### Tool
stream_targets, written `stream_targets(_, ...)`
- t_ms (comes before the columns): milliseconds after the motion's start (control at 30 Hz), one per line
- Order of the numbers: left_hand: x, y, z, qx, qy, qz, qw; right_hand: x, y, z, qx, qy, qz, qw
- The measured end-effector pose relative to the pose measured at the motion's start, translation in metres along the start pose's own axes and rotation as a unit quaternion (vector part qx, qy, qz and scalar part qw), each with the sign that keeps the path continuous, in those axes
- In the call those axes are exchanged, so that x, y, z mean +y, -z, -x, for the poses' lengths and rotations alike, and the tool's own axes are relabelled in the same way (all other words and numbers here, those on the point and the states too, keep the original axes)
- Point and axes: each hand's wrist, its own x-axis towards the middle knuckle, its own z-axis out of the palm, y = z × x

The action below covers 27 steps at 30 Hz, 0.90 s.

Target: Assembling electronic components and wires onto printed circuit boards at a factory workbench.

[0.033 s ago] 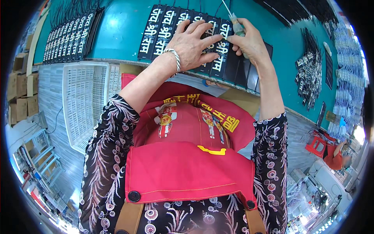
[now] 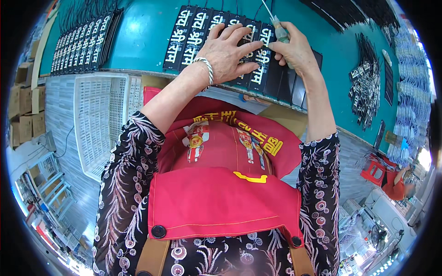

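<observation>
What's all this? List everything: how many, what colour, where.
Table: one, green, top.
Lettered strips: about six, black, central.
Plain strips: several, black, beside those.
Lettered stack: one, black, table left.
Bottle: one, greenish, right hand.
Lettered pile: one, black-white, table right.
Bundles: many, pale blue, right.
Basket: one, white, left.
Boxes: several, brown, left.
Stool: one, red, right.
Other person: one, red top, right.
Apron: one, red, centre.
Bracelet: one, silvery, left wrist.
Left hand: one, bare, over strips.
Right hand: one, bare, around bottle.

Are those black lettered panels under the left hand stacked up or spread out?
Spread out: the panels lie side by side on the teal table, with lettered faces showing around the left hand.
</observation>
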Motion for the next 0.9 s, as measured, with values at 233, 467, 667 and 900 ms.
stream_targets(233,-0.005,-0.001,0.004,0.007,-0.001,0.008,1.000,-0.001,-0.004,-0.001,-0.011,-0.022,0.017,1.000)
stream_targets(467,-0.009,-0.004,0.006,0.015,0.001,0.014,1.000,-0.004,-0.006,-0.001,-0.018,-0.016,0.031,0.999)
stream_targets(667,-0.007,-0.006,0.004,0.015,-0.002,0.015,1.000,-0.001,-0.003,0.000,-0.015,-0.019,0.042,0.999)
stream_targets(900,0.003,-0.005,-0.006,0.012,0.003,0.026,1.000,0.008,0.000,-0.002,-0.008,-0.002,0.043,0.999)
